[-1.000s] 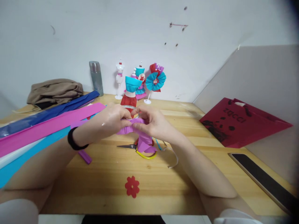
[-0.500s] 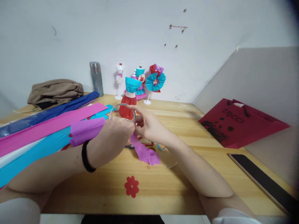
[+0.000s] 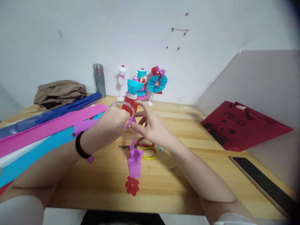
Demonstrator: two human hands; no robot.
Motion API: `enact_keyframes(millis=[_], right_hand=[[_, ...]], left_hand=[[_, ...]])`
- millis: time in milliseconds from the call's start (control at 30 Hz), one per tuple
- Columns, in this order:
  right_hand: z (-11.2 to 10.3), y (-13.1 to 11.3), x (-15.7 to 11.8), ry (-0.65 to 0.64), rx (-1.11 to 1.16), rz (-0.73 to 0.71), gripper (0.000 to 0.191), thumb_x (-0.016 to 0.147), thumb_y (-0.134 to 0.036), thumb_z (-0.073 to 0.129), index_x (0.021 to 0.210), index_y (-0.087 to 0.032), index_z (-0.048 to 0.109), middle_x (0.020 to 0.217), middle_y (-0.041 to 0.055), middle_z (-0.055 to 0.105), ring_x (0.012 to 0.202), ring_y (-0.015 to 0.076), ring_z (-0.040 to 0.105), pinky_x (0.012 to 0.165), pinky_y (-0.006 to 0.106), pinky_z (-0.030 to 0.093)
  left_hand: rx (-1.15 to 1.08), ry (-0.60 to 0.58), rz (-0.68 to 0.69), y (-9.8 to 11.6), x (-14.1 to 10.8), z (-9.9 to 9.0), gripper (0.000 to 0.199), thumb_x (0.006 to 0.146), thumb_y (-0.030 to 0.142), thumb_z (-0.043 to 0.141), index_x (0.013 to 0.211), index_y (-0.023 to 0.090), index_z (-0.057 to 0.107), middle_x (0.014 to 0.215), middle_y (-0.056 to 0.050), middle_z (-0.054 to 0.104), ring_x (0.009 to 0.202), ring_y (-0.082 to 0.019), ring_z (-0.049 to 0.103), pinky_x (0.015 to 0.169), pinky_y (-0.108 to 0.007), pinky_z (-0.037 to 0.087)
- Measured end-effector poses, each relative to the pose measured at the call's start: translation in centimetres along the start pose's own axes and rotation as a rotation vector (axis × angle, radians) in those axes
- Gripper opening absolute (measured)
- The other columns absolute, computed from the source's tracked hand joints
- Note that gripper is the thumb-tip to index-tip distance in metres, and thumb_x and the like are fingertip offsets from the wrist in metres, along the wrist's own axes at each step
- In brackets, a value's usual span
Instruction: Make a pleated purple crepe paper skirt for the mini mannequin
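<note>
My left hand (image 3: 112, 122) is closed, with a clear ring (image 3: 132, 109), like a tape roll, and the end of a purple crepe strip (image 3: 135, 167) at its fingers. My right hand (image 3: 151, 125) has its fingers apart beside the ring, thumb near the purple paper. The strip hangs down between the hands, its lower end next to a red paper flower (image 3: 132, 186). Scissors (image 3: 149, 153) with red and yellow handles lie partly behind the strip. Behind the ring stands a small dress form (image 3: 134, 87) with a blue top and red skirt.
Paper strips (image 3: 53, 128) spread across the left. At the back stand a flask (image 3: 99, 80), brown cloth (image 3: 61, 92) and more dress forms (image 3: 157, 83). A red bag (image 3: 243, 126) and a phone (image 3: 260, 184) are on the right.
The purple strip now hangs straighter and further left, reaching the red flower. More of the scissors shows. My right fingers have spread, and my left hand has shifted slightly left with the ring.
</note>
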State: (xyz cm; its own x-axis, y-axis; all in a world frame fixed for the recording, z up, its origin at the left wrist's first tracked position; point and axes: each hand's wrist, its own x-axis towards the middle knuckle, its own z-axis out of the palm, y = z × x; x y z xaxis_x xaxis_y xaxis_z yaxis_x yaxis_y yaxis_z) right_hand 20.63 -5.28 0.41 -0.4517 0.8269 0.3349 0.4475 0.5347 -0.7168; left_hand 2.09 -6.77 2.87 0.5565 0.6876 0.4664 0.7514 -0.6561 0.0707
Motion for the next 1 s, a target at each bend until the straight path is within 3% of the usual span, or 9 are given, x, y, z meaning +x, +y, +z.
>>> enact_keyframes(millis=[133, 267, 400, 500, 533, 700, 833, 1000], right_hand=[[-0.9, -0.2, -0.1, 0.008, 0.049, 0.030, 0.055, 0.082, -0.044, 0.070, 0.127, -0.021, 0.049, 0.106, 0.0093, 0.072, 0.081, 0.0221, 0.068, 0.071, 0.037, 0.052], [-1.0, 0.0, 0.1, -0.014, 0.030, 0.059, 0.037, 0.075, -0.021, 0.066, 0.109, -0.022, 0.051, 0.091, 0.0046, 0.069, 0.073, 0.0201, 0.067, 0.067, 0.034, 0.050], [-0.8, 0.2, 0.7, -0.031, 0.058, 0.093, 0.030, 0.070, -0.012, 0.060, 0.096, -0.023, 0.050, 0.072, -0.0002, 0.065, 0.066, 0.0194, 0.063, 0.064, 0.033, 0.047], [-0.6, 0.5, 0.6, -0.026, 0.124, 0.118, 0.014, 0.077, -0.024, 0.064, 0.080, -0.022, 0.051, 0.067, 0.0000, 0.060, 0.062, 0.0178, 0.059, 0.061, 0.031, 0.045], [-0.4, 0.6, 0.4, -0.025, 0.135, 0.120, 0.017, 0.079, -0.030, 0.065, 0.075, -0.022, 0.050, 0.066, 0.0004, 0.059, 0.061, 0.0169, 0.058, 0.059, 0.031, 0.044], [1.3, 1.8, -2.3, -0.059, 0.172, 0.120, 0.033, 0.080, -0.051, 0.065, 0.075, -0.020, 0.057, 0.068, 0.0013, 0.060, 0.061, 0.0151, 0.055, 0.058, 0.029, 0.042], [2.5, 2.8, -3.7, -0.085, 0.246, 0.191, 0.030, 0.075, -0.047, 0.070, 0.074, -0.020, 0.056, 0.070, 0.0010, 0.061, 0.063, 0.0146, 0.057, 0.061, 0.029, 0.046], [3.3, 3.6, -3.7, -0.092, 0.355, 0.206, 0.034, 0.077, -0.050, 0.073, 0.086, -0.021, 0.057, 0.084, 0.0034, 0.066, 0.070, 0.0155, 0.062, 0.064, 0.029, 0.049]], left_hand=[[-0.287, -0.191, -0.127, -0.6, 0.9, -1.1, 0.032, 0.083, 0.022, 0.054, 0.052, 0.016, 0.050, 0.047, 0.006, 0.039, 0.045, -0.007, 0.031, 0.046, -0.024, 0.020], [-0.480, -0.277, -0.252, -0.8, 0.4, -1.0, 0.035, 0.082, 0.026, 0.056, 0.050, 0.018, 0.042, 0.048, 0.007, 0.029, 0.045, -0.007, 0.025, 0.044, -0.024, 0.016], [-0.728, -0.347, -0.385, -0.8, -1.2, -0.4, 0.026, 0.080, 0.026, 0.059, 0.057, 0.017, 0.052, 0.050, 0.006, 0.036, 0.045, -0.007, 0.032, 0.043, -0.022, 0.021], [-0.898, -0.310, -0.447, -0.7, -2.3, 0.4, 0.022, 0.082, 0.031, 0.060, 0.067, 0.015, 0.063, 0.054, 0.004, 0.047, 0.047, -0.007, 0.039, 0.044, -0.021, 0.028], [-0.916, -0.272, -0.449, -0.7, -2.6, 0.7, 0.024, 0.082, 0.032, 0.060, 0.067, 0.014, 0.063, 0.055, 0.004, 0.048, 0.048, -0.007, 0.039, 0.044, -0.021, 0.029], [-0.763, -0.080, -0.350, -0.2, -3.4, 2.9, 0.037, 0.085, 0.034, 0.057, 0.054, 0.017, 0.047, 0.052, 0.005, 0.036, 0.050, -0.007, 0.032, 0.046, -0.022, 0.022], [-0.611, -0.072, -0.323, 0.4, -4.1, 3.9, 0.034, 0.081, 0.024, 0.052, 0.053, 0.018, 0.035, 0.053, 0.005, 0.030, 0.054, -0.008, 0.029, 0.049, -0.024, 0.020], [-0.465, -0.103, -0.374, 1.4, -4.9, 4.3, 0.033, 0.088, 0.022, 0.048, 0.056, 0.018, 0.041, 0.053, 0.005, 0.037, 0.057, -0.009, 0.032, 0.053, -0.026, 0.023]])
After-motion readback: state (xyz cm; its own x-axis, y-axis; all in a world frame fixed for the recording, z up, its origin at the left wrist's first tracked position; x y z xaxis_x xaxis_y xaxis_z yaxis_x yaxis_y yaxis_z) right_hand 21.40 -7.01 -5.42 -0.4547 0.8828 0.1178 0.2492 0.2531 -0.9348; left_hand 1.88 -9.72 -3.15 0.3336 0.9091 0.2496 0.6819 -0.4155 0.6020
